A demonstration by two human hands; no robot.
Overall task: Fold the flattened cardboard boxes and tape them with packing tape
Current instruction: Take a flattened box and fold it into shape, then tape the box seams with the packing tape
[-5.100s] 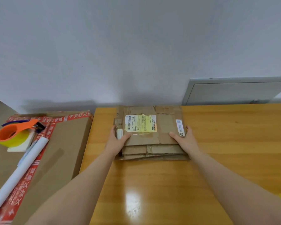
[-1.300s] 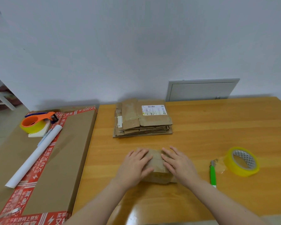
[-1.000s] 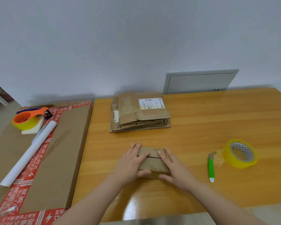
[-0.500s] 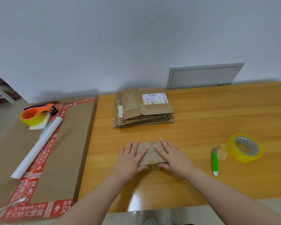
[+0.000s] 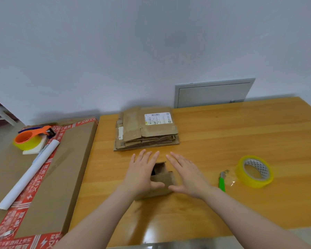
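A small brown cardboard box (image 5: 162, 177) stands on the wooden table (image 5: 223, 133), partly opened up with a dark gap showing at its top. My left hand (image 5: 142, 174) presses its left side with straight fingers. My right hand (image 5: 185, 174) presses its right side the same way, thumb against the front. Behind them lies a stack of flattened cardboard boxes (image 5: 147, 130) with a white label on top. A yellow packing tape roll (image 5: 254, 170) lies to the right, with a green-handled cutter (image 5: 222, 180) beside it.
To the left, a large flat cardboard carton with red tape (image 5: 52, 173) carries an orange tape dispenser (image 5: 30, 139) and a white paper roll (image 5: 28, 175). A grey panel (image 5: 214, 92) leans on the wall behind the table.
The small box was lying flat under both palms; it now stands raised between my hands, which have moved to its sides.
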